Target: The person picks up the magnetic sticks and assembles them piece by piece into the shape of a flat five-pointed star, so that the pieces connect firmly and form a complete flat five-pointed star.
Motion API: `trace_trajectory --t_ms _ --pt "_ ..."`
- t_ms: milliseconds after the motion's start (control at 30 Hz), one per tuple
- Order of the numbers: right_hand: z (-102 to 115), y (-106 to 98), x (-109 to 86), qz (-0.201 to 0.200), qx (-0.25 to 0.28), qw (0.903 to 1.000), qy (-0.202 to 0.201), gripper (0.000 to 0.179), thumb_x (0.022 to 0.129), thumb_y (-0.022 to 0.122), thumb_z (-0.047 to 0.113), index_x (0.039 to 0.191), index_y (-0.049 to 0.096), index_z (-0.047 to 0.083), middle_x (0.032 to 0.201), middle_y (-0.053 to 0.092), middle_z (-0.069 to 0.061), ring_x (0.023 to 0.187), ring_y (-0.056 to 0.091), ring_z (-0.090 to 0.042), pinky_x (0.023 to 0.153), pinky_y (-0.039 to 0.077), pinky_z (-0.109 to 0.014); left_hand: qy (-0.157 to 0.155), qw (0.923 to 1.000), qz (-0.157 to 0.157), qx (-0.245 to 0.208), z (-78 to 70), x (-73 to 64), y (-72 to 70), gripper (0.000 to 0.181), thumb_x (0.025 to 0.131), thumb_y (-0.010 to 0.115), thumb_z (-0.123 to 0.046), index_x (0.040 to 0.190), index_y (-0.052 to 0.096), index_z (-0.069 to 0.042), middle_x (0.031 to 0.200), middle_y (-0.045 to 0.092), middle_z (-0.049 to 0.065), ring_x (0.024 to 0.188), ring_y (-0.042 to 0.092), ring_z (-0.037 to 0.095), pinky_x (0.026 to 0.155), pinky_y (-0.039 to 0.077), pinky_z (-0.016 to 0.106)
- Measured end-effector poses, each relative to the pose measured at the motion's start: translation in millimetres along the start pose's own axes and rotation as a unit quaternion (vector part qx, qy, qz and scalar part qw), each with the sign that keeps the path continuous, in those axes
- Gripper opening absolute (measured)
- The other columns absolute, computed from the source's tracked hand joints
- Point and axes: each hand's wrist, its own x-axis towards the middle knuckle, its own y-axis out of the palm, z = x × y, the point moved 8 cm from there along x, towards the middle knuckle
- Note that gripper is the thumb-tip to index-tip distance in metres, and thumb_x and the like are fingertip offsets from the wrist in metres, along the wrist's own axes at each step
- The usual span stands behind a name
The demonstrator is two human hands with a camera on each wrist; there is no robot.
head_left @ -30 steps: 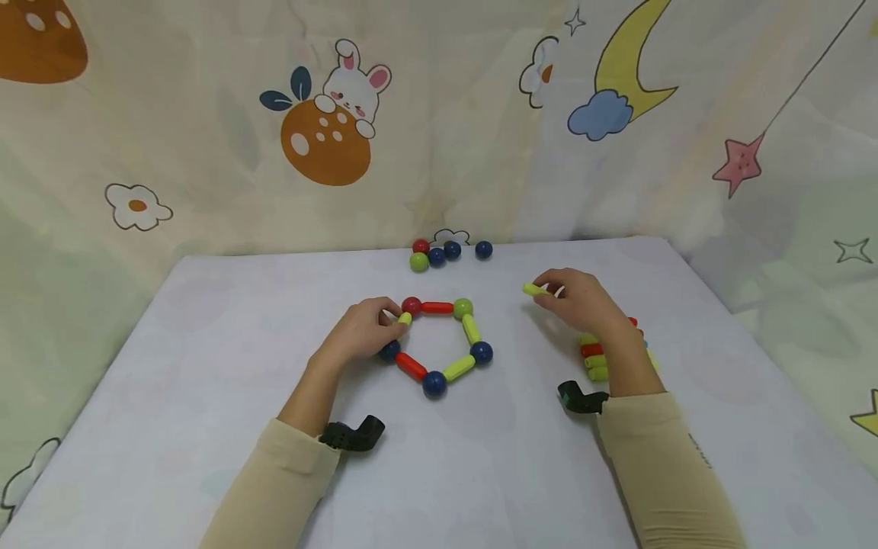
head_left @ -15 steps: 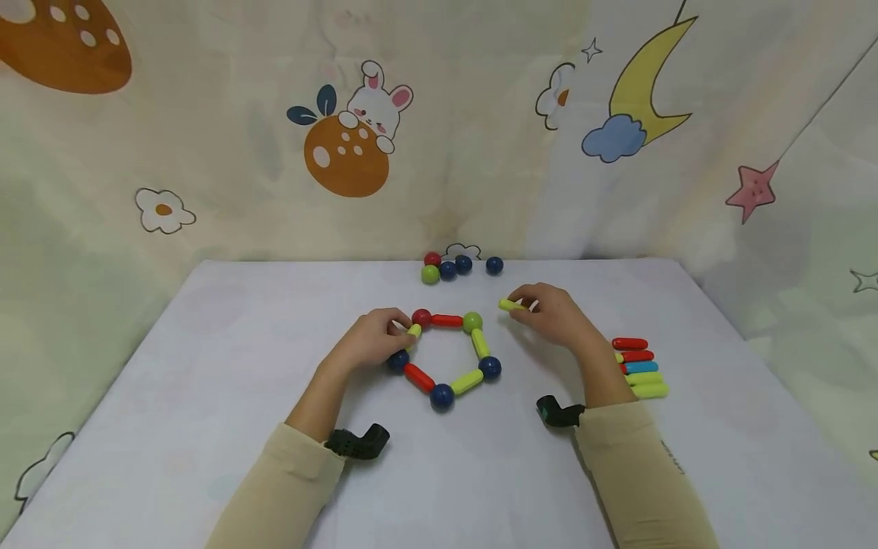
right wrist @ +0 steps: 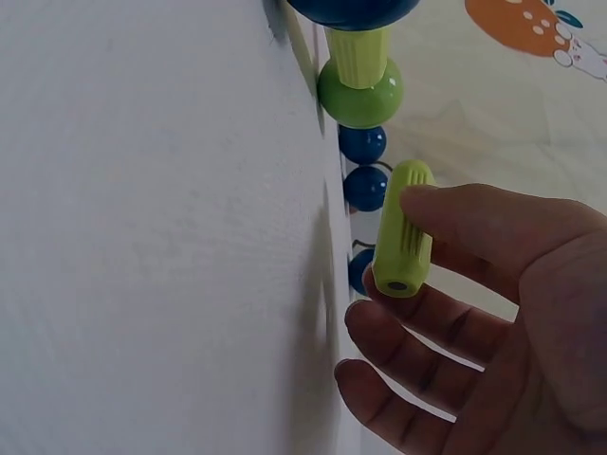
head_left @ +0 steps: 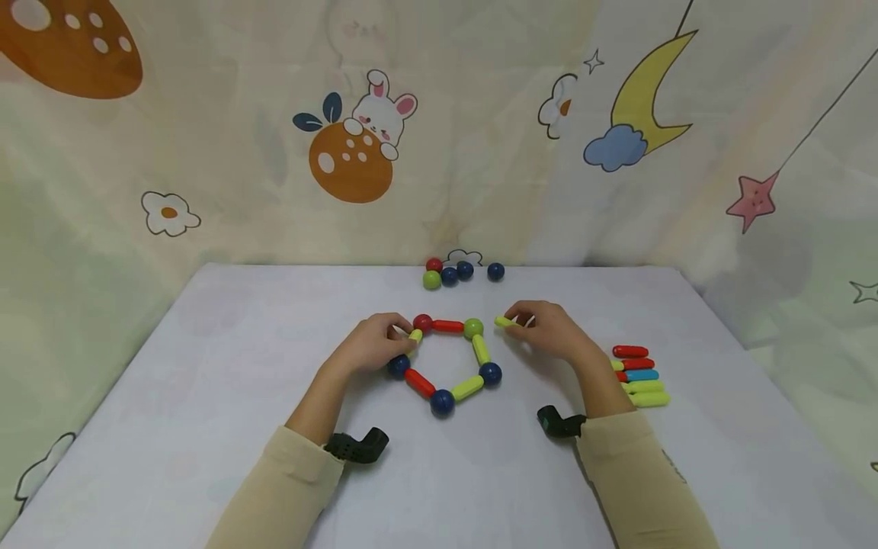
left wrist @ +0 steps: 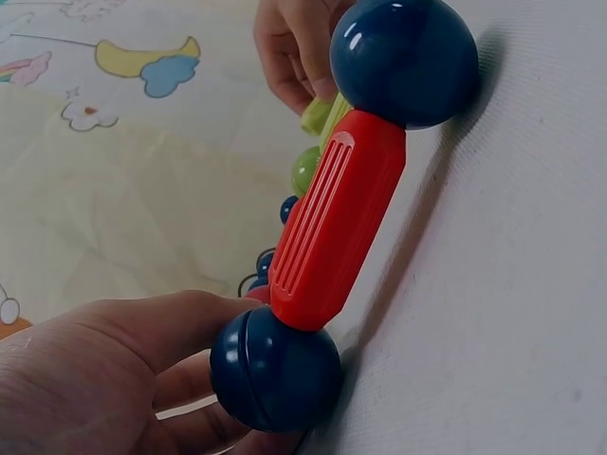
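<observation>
On the table lies a five-sided ring of magnetic rods and balls. Its corners are a red ball (head_left: 422, 324), a green ball (head_left: 473, 329) and three blue balls, one of them (head_left: 442, 402) nearest the person. My left hand (head_left: 373, 341) grips the yellow-green rod (head_left: 415, 335) on the ring's left side; in the left wrist view the blue ball (left wrist: 275, 368) hides much of that grip. Just right of the green corner, my right hand (head_left: 545, 328) pinches a loose yellow-green magnetic rod (right wrist: 405, 227) between thumb and fingers, above the table. A dark dot shows in its end.
Several loose balls, such as a blue one (head_left: 496, 272), sit by the table's back edge. To the right, partly behind the right forearm, lies a row of red, blue and yellow-green rods (head_left: 648, 399). A printed cloth (head_left: 466, 152) hangs behind the table.
My right hand has moved left with its yellow-green rod, toward the ring's green ball, and come lower. My left hand keeps its grip on the ring. The head view has shifted slightly.
</observation>
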Motion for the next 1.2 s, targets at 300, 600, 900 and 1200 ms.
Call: trace_trajectory --t_ms 300,600,900,1200 --pt "2 7 -1.2 0.016 0.007 0.9998 -0.01 0.03 0.1 0.066 0.026 0.126 0.069 0.011 0.111 0.068 -0.012 0.099 0.062 -0.028 0.078 0.053 -0.034 -0.006 1.0 0.002 -0.003 2.0 0.5 1.2 0.032 0.096 0.07 -0.03 0.122 0.071 -0.012 0.096 0.066 0.007 0.086 0.059 0.022 0.071 0.048 0.03" --pt "9 12 -0.8 0.024 -0.003 0.9997 -0.011 0.027 0.099 0.067 0.026 0.122 0.071 0.013 0.11 0.068 -0.011 0.098 0.061 -0.027 0.078 0.053 -0.034 -0.008 1.0 0.001 0.002 2.7 0.4 0.6 0.033 0.096 0.07 -0.031 0.123 0.071 -0.012 0.097 0.066 0.007 0.088 0.059 0.023 0.072 0.048 0.03" --pt "13 16 1.3 0.024 -0.011 0.9994 -0.023 0.023 0.099 0.068 0.024 0.12 0.072 0.014 0.106 0.068 -0.009 0.093 0.06 -0.024 0.076 0.051 -0.033 -0.008 1.0 0.0 -0.002 2.3 -0.8 0.8 0.032 0.096 0.07 -0.03 0.122 0.071 -0.012 0.097 0.066 0.007 0.086 0.059 0.023 0.071 0.047 0.03" --pt "14 15 1.0 0.025 -0.015 0.9994 -0.018 0.024 0.098 0.068 0.023 0.12 0.071 0.013 0.107 0.068 -0.01 0.091 0.06 -0.024 0.075 0.052 -0.032 -0.002 1.0 0.0 -0.006 0.5 -1.7 0.6 0.032 0.095 0.07 -0.029 0.122 0.071 -0.011 0.094 0.065 0.007 0.084 0.058 0.022 0.07 0.046 0.03"
